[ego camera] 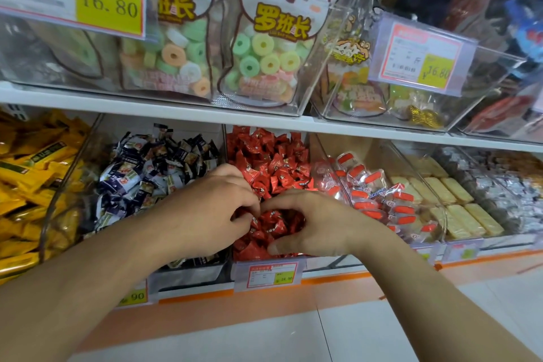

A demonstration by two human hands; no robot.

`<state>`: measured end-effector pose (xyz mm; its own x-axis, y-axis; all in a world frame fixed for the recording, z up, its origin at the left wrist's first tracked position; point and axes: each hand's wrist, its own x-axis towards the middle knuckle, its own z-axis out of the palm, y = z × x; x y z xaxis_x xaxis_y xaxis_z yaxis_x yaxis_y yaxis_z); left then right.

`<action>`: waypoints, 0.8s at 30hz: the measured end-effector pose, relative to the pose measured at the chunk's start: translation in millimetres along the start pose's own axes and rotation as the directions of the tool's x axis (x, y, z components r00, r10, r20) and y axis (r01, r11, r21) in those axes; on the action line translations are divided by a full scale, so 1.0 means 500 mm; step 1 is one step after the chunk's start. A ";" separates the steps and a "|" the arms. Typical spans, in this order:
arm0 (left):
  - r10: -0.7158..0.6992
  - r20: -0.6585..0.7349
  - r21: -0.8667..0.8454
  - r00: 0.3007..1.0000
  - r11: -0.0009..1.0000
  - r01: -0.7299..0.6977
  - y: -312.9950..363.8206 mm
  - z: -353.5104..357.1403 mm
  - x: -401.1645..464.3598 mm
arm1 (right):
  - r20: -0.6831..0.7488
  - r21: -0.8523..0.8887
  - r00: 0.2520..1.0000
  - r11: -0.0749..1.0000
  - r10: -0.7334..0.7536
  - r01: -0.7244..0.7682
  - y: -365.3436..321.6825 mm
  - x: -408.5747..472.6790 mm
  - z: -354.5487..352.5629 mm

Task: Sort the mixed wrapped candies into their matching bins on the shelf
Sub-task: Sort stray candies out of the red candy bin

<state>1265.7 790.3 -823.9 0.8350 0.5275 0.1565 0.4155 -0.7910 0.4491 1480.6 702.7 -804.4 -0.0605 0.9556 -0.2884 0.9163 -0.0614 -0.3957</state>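
- Over the red candy bin (235, 256), both hands are digging, likely hunting strays.
- Left hand (205, 209) fingers are pinching a red candy (255, 219).
- Right hand (311, 223) fingers are curling into the red candies.

Upper shelf: clear bins hold rabbit-printed pouches (273, 38) of pastel ring sweets; a gold foil piece (423, 116) lies in the bin to their right. Price tags: a large yellow one reading 16.80 (108, 0) at upper left, a second (423, 53) on the right bin. Below: orange plinth (205, 311) and pale floor tiles (367, 332).
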 end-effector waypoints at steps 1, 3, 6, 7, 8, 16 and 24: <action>-0.001 0.000 0.000 1.000 1.000 0.001 0.000 0.000 0.000 | -0.012 0.001 1.000 1.000 -0.003 0.003 -0.003 0.000 0.001; -0.006 0.005 -0.001 1.000 1.000 0.006 0.000 -0.001 -0.001 | -0.034 0.010 0.999 1.000 -0.010 0.010 -0.012 -0.002 0.002; -0.008 0.010 0.000 1.000 1.000 0.008 0.001 -0.002 -0.001 | 0.001 0.071 1.000 0.997 0.014 -0.014 -0.026 -0.011 -0.004; -0.007 0.007 0.001 1.000 1.000 0.007 0.000 -0.001 0.000 | 0.012 0.075 1.000 0.997 0.016 -0.017 -0.029 -0.012 -0.004; -0.007 0.003 0.003 1.000 1.000 0.007 0.000 -0.002 0.000 | 0.011 0.057 1.000 0.998 0.017 -0.018 -0.030 -0.013 -0.002; -0.011 -0.013 0.047 1.000 0.999 0.011 0.003 -0.007 -0.002 | -0.150 -0.023 0.989 1.000 0.013 -0.016 -0.026 0.004 0.032; -0.003 -0.016 0.075 1.000 0.997 0.004 0.002 -0.012 -0.001 | -0.189 0.107 0.980 0.993 0.064 -0.044 0.009 0.002 0.025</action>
<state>1263.7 791.0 -818.2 0.8283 0.5342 0.1690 0.4444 -0.8100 0.3825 1479.8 700.0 -817.3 0.0741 0.9869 -0.1433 0.8707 -0.1341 -0.4732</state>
